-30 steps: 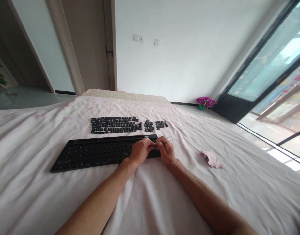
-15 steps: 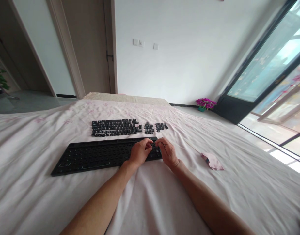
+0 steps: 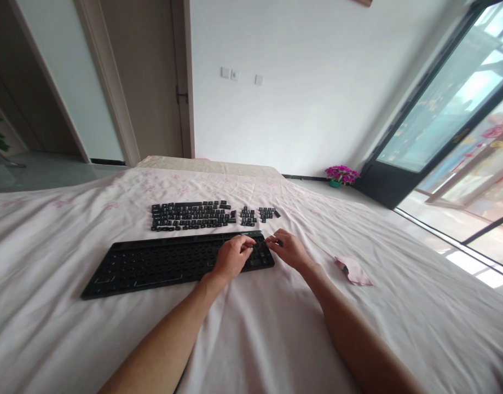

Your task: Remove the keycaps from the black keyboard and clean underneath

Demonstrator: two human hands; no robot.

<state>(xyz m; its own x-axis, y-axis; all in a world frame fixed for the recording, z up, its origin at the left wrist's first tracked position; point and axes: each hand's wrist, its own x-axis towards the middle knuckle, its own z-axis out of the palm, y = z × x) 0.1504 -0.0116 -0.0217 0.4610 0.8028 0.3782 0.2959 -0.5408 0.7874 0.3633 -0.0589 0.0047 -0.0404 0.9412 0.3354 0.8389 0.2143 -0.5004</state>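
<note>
Lower edge of frame: two bare forearms reach up over a pale, rumpled bedsheet (image 3: pixel 251 339). Just above center-bottom, a black keyboard (image 3: pixel 161 264) lies slantwise on the sheet, most of its key positions bare of caps. Left hand (image 3: pixel 231 258) rests over the keyboard's right portion, fingers curled in toward the thumb. Right hand (image 3: pixel 291 250) is at the keyboard's right end, thumb and forefinger close together, something small and dark by them; from where I stand I can't make out whether either hand grips anything. Right of center, well apart from the keyboard, a crumpled pink cloth (image 3: pixel 356 272). Beyond the keyboard, mid-frame, loose black keycaps (image 3: pixel 191 215) sit in rows, two smaller clusters to their right. Farther, right of center: magenta flowers (image 3: pixel 342 174) in a green pot. White wall (image 3: pixel 292 115) behind; brown door (image 3: pixel 146 76) upper left, glass door (image 3: pixel 444 109) upper right.
</note>
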